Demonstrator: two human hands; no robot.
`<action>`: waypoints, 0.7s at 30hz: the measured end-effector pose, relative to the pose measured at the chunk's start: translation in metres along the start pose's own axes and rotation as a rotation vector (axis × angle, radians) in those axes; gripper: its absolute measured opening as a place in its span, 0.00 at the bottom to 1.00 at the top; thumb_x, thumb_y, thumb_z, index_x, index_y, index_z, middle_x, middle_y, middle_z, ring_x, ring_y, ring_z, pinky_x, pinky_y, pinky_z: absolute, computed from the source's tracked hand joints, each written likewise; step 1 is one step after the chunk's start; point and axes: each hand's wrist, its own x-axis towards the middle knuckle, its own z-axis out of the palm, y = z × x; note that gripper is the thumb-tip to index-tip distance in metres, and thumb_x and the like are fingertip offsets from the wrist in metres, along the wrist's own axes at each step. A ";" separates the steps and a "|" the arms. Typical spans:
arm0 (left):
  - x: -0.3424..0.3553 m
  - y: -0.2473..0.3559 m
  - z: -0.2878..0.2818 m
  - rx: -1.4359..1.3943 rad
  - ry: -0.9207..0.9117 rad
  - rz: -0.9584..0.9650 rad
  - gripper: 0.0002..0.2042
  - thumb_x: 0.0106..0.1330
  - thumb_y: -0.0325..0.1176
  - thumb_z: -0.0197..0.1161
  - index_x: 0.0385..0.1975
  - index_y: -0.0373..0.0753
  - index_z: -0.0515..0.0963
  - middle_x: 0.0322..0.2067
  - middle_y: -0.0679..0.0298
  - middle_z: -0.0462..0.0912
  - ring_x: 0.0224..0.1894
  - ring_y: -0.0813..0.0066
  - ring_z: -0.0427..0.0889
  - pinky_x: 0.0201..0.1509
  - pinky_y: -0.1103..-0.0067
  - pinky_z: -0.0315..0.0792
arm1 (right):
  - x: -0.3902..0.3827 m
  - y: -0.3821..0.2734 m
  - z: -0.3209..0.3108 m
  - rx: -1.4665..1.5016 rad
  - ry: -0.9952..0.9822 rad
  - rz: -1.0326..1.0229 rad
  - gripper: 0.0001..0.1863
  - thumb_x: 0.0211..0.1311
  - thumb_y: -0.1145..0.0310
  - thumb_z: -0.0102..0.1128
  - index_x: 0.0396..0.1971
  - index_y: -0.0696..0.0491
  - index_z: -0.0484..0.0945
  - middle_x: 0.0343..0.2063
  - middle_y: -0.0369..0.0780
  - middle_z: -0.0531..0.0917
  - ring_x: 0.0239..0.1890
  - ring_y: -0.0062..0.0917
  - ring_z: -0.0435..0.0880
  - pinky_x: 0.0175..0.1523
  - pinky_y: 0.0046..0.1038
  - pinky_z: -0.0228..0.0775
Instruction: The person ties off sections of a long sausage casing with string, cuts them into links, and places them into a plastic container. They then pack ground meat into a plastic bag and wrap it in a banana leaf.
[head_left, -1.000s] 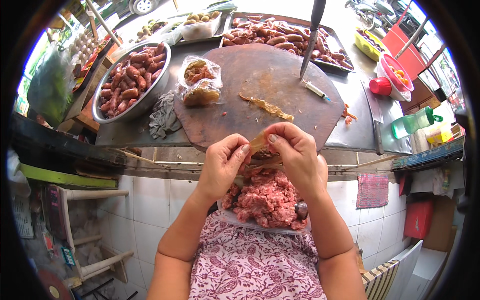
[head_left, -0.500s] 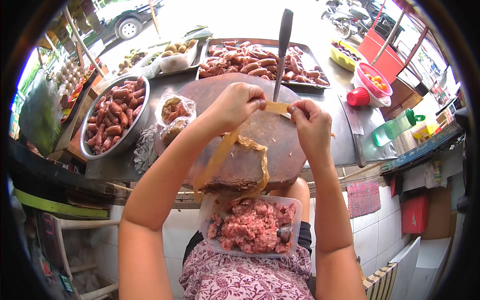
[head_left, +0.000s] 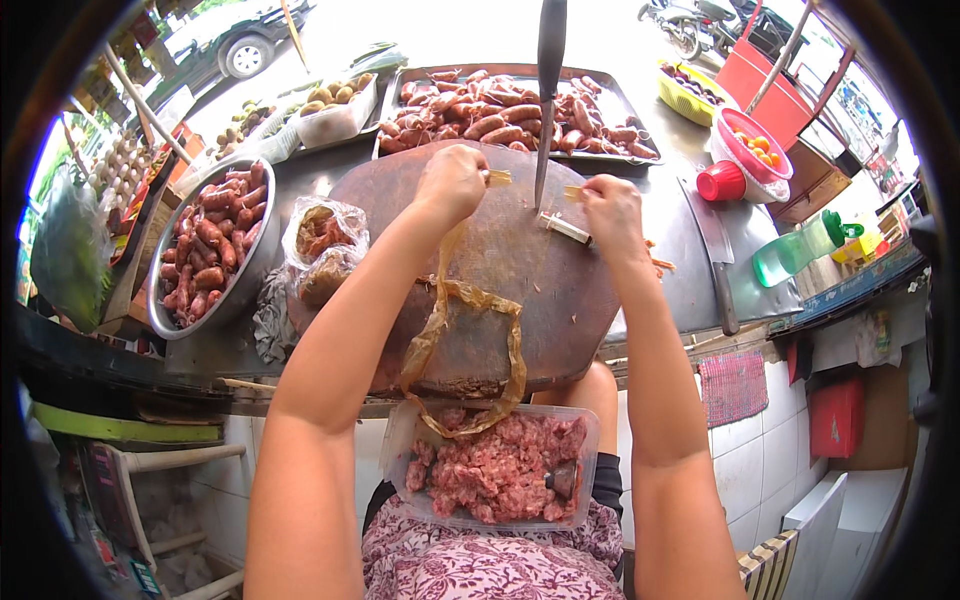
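My left hand (head_left: 455,190) is closed on a long, flat, yellowish sausage casing (head_left: 516,350). The casing hangs in a loop over the round wooden chopping board (head_left: 560,320) and droops onto the ground meat (head_left: 500,460) in a clear plastic tub on my lap. A short casing end (head_left: 573,192) pokes out of my closed right hand (head_left: 612,212). Between the hands, a dark-handled knife (head_left: 546,110) stands upright, its tip at the board. Beside my right hand lies a whitish tube (head_left: 565,228). A dark cone-shaped piece (head_left: 563,480) sits in the meat.
Sausages fill a metal tray (head_left: 648,120) behind the board and a metal bowl (head_left: 160,300) at left. Near the bowl is a plastic bag (head_left: 335,225). To the right lie a cleaver (head_left: 718,250), a red cup (head_left: 721,182) and a green bottle (head_left: 795,255).
The casing stretched between my hands is now in two parts, one in each hand. My hands have moved apart, and the whitish tube shows more. The long casing has shifted onto the meat.
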 end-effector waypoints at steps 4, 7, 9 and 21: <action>-0.040 -0.003 -0.031 -0.674 -0.175 -0.089 0.08 0.71 0.28 0.62 0.34 0.29 0.83 0.24 0.64 0.83 0.24 0.82 0.80 0.28 0.82 0.74 | -0.009 0.045 -0.047 0.023 -0.078 0.194 0.18 0.63 0.72 0.58 0.52 0.55 0.85 0.35 0.45 0.90 0.34 0.25 0.88 0.44 0.27 0.79; -0.087 0.007 -0.054 -0.878 -0.176 -0.139 0.08 0.74 0.28 0.58 0.38 0.31 0.83 0.25 0.65 0.83 0.24 0.82 0.80 0.28 0.83 0.75 | -0.027 0.042 -0.074 -0.297 -0.069 0.041 0.19 0.62 0.77 0.55 0.53 0.63 0.80 0.43 0.54 0.87 0.47 0.40 0.87 0.51 0.35 0.79; -0.114 0.012 -0.065 -0.990 -0.159 -0.208 0.08 0.75 0.30 0.58 0.39 0.32 0.82 0.25 0.65 0.83 0.24 0.82 0.80 0.28 0.83 0.76 | -0.042 0.019 -0.081 -0.100 -0.074 0.031 0.19 0.62 0.77 0.56 0.53 0.63 0.80 0.44 0.55 0.86 0.47 0.40 0.87 0.51 0.34 0.79; -0.311 -0.106 -0.376 -0.808 1.277 0.132 0.09 0.73 0.27 0.55 0.45 0.27 0.78 0.24 0.71 0.60 0.23 0.83 0.56 0.23 0.85 0.54 | -0.142 -0.097 -0.049 -0.039 -0.501 -0.600 0.13 0.59 0.77 0.62 0.44 0.56 0.84 0.49 0.45 0.84 0.56 0.40 0.78 0.66 0.39 0.68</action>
